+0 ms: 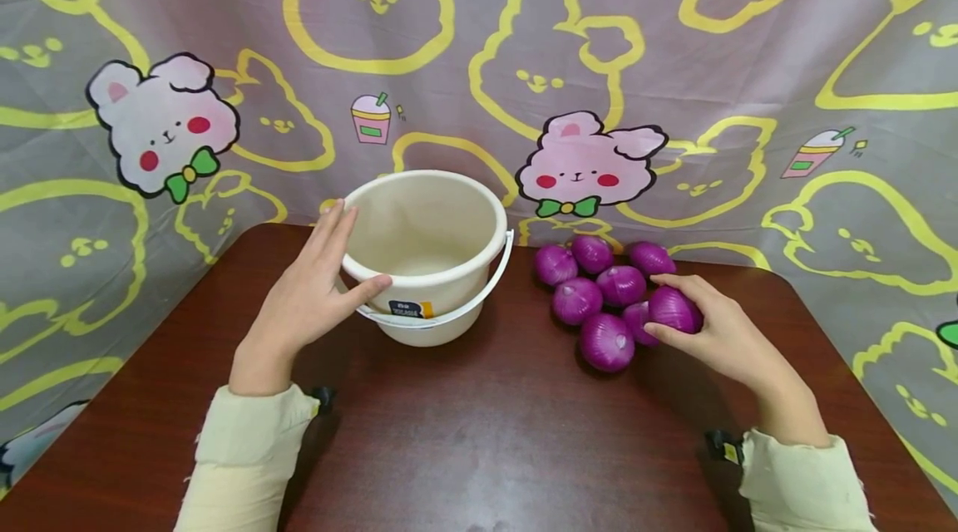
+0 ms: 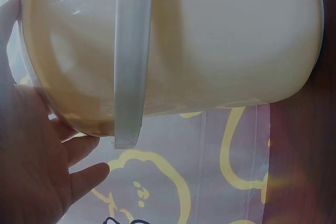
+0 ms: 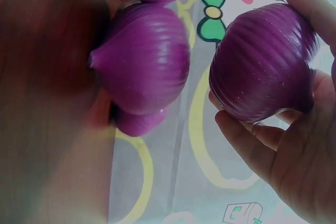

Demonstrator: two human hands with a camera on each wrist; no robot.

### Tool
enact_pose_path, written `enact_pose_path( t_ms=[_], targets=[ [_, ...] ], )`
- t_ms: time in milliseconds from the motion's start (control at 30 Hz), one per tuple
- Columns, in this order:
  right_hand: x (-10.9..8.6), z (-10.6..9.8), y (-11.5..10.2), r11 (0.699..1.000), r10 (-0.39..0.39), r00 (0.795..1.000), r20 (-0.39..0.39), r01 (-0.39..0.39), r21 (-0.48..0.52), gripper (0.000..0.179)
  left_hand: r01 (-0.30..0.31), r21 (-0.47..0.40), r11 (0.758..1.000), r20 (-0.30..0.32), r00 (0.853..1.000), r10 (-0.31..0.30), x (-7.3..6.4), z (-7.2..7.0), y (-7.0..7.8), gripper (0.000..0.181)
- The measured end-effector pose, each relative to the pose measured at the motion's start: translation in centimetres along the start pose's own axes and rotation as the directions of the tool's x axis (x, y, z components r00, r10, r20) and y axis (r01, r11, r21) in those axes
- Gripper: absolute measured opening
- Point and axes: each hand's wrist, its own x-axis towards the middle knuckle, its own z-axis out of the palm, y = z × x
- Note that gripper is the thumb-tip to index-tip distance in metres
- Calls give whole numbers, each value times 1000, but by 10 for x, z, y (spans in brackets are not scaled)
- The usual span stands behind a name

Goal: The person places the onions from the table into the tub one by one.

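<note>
Behind the dark wooden surface [image 1: 479, 440] hangs a cartoon-printed curtain [image 1: 449, 100]. Curled fingers and thumb of the right hand [image 1: 722, 341] grip 1 purple onion [image 1: 676, 310], enclosed from its right side, its tip turned toward the palm in the wrist view. Partly hidden behind it sits another onion [image 1: 639, 322]; whether those 2 touch, I cannot tell. Beside them, 6 more purple onions [image 1: 577, 300] cluster to the left, blurred and cropped in the right wrist view. Farther left, the left hand [image 1: 299, 307] is spread with straight fingers at the rim of a cream bucket [image 1: 460, 287]. Its label [image 1: 407, 309] is unreadable; the hand hides 1 end of the handle [image 1: 490, 286].
</note>
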Motion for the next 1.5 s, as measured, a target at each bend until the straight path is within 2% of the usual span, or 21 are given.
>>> enact_pose_path(
  t_ms=[367, 667, 1267, 1500],
  targets=[
    [12, 2, -14, 999, 16, 1000, 22, -17, 28, 66, 18, 5, 1000, 15, 1000, -18, 0, 0, 0, 100],
    [21, 4, -22, 999, -15, 1000, 7, 14, 46, 66, 14, -1, 1000, 11, 1000, -14, 0, 0, 0, 99],
    [32, 6, -43, 988, -26, 999, 23, 22, 150, 66, 14, 6, 1000, 10, 1000, -14, 0, 0, 1, 98],
    [38, 9, -50, 984, -80, 997, -23, 82, 156, 65, 20, 9, 1000, 10, 1000, -20, 0, 0, 1, 99]
  ],
)
